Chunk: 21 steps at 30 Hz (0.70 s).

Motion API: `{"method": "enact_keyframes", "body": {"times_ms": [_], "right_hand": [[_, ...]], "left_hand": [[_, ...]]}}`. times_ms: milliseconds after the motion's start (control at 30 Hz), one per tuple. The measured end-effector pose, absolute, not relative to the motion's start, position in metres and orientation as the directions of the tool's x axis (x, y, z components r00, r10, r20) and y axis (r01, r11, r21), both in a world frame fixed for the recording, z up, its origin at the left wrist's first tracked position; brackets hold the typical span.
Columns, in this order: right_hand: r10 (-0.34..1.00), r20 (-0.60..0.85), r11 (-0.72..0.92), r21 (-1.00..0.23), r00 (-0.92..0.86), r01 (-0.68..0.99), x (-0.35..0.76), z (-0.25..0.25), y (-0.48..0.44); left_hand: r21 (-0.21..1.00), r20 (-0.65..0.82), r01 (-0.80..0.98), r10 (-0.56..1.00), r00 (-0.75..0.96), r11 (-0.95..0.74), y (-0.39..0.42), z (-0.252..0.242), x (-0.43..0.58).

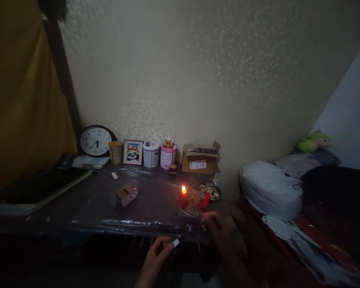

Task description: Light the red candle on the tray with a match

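Observation:
My left hand [159,253] is closed around a small matchbox [176,243], its pale end showing past my fingertips in front of the table edge. To its right, my right hand [213,224] is pinched and somewhat blurred; whatever lies between its fingers is too small to make out. Just beyond it stands a round, clear-sided container [188,215] with burnt bits inside. A lit red candle [183,197] rises at its left side, and an unlit red piece [206,200] leans at the right. Behind it, a round dish [210,191] holds many matchsticks.
On the dark, plastic-covered table [87,204] lies a wrapped pack of matchboxes [127,195]. Along the wall stand a clock [96,141], a framed panda picture [133,152], two tins [151,154] and an open cardboard box [198,160]. White bags [271,188] sit at right.

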State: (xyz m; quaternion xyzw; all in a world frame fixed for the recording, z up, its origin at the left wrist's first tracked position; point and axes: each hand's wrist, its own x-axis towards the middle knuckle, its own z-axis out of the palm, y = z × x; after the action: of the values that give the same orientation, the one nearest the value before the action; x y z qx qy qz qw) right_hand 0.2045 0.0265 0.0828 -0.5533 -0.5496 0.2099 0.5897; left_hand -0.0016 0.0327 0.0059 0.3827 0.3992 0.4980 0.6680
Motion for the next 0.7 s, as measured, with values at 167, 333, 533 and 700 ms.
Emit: {"method": "enact_keyframes", "body": {"times_ms": [167, 333, 533, 700], "right_hand": [[0.890, 0.454, 0.410, -0.775, -0.027, 0.480, 0.144, 0.049, -0.005], [0.912, 0.402, 0.387, -0.780, -0.080, 0.491, 0.140, 0.026, -0.008], [0.922, 0.377, 0.371, -0.794, -0.089, 0.481, 0.151, 0.017, 0.002], [0.938, 0.325, 0.344, -0.824, -0.121, 0.450, 0.150, 0.019, 0.007]], "left_hand": [[0.970, 0.017, -0.242, 0.983, 0.184, 0.029, 0.031, 0.006, -0.007], [0.986, 0.090, -0.158, 0.977, 0.193, -0.059, 0.028, 0.003, -0.006], [0.981, 0.073, -0.191, 0.974, 0.214, -0.032, 0.026, 0.008, -0.002], [0.987, 0.082, -0.151, 0.967, 0.243, -0.046, 0.026, 0.004, -0.002]]}}
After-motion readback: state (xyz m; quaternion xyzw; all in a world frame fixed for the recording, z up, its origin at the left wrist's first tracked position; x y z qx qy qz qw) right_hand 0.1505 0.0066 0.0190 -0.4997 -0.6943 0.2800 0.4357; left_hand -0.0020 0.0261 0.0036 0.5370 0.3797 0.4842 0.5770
